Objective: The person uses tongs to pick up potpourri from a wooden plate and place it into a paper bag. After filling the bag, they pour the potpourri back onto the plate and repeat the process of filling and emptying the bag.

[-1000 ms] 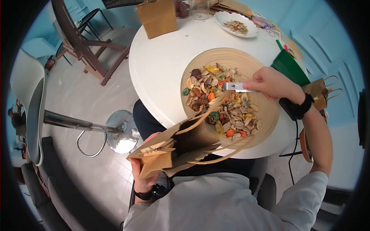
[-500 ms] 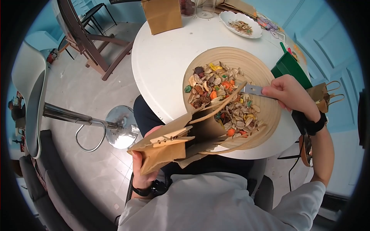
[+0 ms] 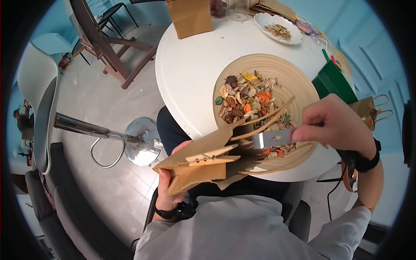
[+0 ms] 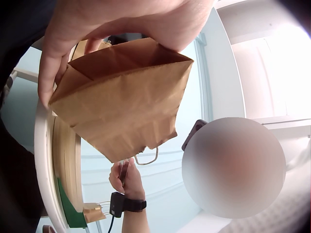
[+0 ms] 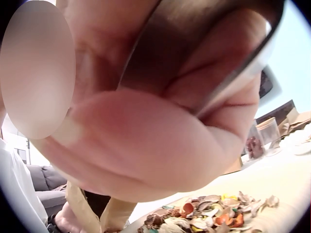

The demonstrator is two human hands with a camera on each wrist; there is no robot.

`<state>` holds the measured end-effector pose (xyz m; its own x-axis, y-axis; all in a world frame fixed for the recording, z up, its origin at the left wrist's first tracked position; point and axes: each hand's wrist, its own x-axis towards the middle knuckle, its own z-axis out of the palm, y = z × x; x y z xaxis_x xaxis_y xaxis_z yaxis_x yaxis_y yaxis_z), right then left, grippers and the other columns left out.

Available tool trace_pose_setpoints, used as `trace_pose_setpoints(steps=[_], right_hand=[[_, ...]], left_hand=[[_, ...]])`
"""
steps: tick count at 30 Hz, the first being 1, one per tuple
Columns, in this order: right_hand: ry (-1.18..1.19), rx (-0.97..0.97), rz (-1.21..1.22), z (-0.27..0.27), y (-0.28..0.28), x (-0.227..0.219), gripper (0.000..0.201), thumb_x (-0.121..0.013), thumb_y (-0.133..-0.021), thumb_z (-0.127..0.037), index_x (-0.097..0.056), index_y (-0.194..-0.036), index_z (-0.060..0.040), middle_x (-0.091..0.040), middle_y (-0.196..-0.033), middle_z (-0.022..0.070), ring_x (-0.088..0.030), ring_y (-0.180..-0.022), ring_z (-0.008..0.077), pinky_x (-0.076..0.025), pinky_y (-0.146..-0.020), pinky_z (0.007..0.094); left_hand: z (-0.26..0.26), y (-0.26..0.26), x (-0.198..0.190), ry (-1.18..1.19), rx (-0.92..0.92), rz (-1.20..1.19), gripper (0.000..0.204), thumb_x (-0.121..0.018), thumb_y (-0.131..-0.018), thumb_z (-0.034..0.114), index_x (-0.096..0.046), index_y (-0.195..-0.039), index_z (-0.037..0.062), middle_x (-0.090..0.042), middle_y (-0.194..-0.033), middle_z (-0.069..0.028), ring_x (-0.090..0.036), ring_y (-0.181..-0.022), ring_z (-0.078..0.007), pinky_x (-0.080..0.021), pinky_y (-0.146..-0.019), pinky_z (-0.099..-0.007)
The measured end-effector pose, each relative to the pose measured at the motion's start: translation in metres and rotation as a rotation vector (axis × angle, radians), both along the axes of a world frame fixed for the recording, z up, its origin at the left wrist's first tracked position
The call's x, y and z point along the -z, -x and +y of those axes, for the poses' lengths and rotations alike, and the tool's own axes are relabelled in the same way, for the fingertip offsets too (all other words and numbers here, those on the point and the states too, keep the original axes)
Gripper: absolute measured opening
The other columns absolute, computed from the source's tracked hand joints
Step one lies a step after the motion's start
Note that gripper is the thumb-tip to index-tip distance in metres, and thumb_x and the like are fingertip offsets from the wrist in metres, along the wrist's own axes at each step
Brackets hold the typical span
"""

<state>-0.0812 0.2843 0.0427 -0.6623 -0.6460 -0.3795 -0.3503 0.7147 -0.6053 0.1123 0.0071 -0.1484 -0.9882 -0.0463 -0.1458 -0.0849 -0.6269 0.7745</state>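
My left hand (image 3: 170, 190) holds a brown paper bag (image 3: 195, 167) by its base, tilted with its mouth toward the round wooden tray (image 3: 299, 93). A wooden clothespin is clipped on the bag's side. Between thumb and fingers, my right hand (image 3: 336, 125) pinches a metal tool (image 3: 274, 138), its far end at the bag's mouth. Dried petals, pinecones and orange and green pieces (image 3: 247, 102) lie on the tray. From the left wrist view, the bag (image 4: 121, 107) shows its underside, with my right hand (image 4: 127, 179) beyond it. Whether anything is in the tool cannot be seen.
A second paper bag (image 3: 189, 18) stands at the table's back left, beside glass jars. A white scalloped plate (image 3: 296, 37) with dried bits is at the back right. The green container (image 3: 333, 82) stands right of the tray. A white stool (image 3: 39, 82) is at the left.
My right hand has moved the metal tool from over the tray down to the bag's mouth. The bag has shifted slightly right in the head view, still in my left hand.
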Motion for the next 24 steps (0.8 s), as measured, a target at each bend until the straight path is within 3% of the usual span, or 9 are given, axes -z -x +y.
trace_pose_setpoints(steps=[1,3,7,12,18,24], right_hand=[[0.004,0.006,0.000,-0.004,-0.004,0.001,0.037,-0.075,-0.087,-0.028,-0.063,-0.065,-0.0004,-0.045,-0.044,0.0009,-0.041,-0.040,0.0059,-0.028,-0.040,0.0266],[0.035,-0.230,0.368,-0.010,-0.011,0.004,0.037,-0.076,-0.086,-0.031,-0.064,-0.068,-0.0005,-0.045,-0.045,0.0024,-0.041,-0.044,0.0061,-0.026,-0.043,0.0297],[0.109,-0.119,0.223,0.002,-0.005,-0.005,0.041,-0.075,-0.086,-0.035,-0.063,-0.067,-0.0007,-0.045,-0.046,0.0032,-0.041,-0.044,0.0063,-0.027,-0.044,0.0299],[-0.321,0.283,0.100,0.044,0.032,-0.001,0.054,-0.062,-0.095,-0.043,-0.060,-0.061,-0.0014,-0.048,-0.043,0.0014,-0.044,-0.036,0.0080,-0.033,-0.037,0.0253],[-0.358,0.337,0.038,0.076,0.057,0.023,0.062,-0.054,-0.098,-0.050,-0.058,-0.058,-0.0029,-0.048,-0.042,0.0008,-0.046,-0.032,0.0087,-0.036,-0.034,0.0245],[-0.446,0.262,0.038,0.063,0.059,0.032,0.065,-0.054,-0.097,-0.053,-0.057,-0.056,-0.0026,-0.048,-0.042,0.0019,-0.050,-0.034,0.0108,-0.039,-0.036,0.0246]], left_hand=[[0.001,0.001,0.000,0.049,-0.013,0.018,0.102,-0.051,-0.085,0.075,-0.028,-0.147,-0.0032,-0.045,-0.143,-0.0170,-0.046,-0.133,-0.0256,-0.038,-0.110,-0.0390],[0.001,0.001,-0.001,0.061,-0.018,0.015,0.103,-0.051,-0.085,0.075,-0.028,-0.147,-0.0035,-0.045,-0.144,-0.0171,-0.047,-0.133,-0.0257,-0.038,-0.110,-0.0390],[-0.002,-0.004,0.003,0.056,-0.084,-0.002,0.102,-0.050,-0.085,0.075,-0.029,-0.147,-0.0043,-0.044,-0.145,-0.0176,-0.046,-0.133,-0.0260,-0.038,-0.111,-0.0390],[-0.011,-0.012,0.015,0.001,-0.082,-0.046,0.102,-0.048,-0.086,0.076,-0.030,-0.147,-0.0045,-0.044,-0.145,-0.0179,-0.046,-0.133,-0.0267,-0.037,-0.111,-0.0395],[-0.009,-0.011,0.016,-0.018,-0.081,-0.040,0.102,-0.048,-0.086,0.075,-0.030,-0.147,-0.0044,-0.044,-0.145,-0.0180,-0.045,-0.134,-0.0265,-0.037,-0.112,-0.0395],[-0.010,-0.012,0.019,-0.027,-0.090,-0.033,0.100,-0.048,-0.087,0.074,-0.030,-0.147,-0.0044,-0.044,-0.146,-0.0182,-0.045,-0.134,-0.0262,-0.036,-0.112,-0.0393]])
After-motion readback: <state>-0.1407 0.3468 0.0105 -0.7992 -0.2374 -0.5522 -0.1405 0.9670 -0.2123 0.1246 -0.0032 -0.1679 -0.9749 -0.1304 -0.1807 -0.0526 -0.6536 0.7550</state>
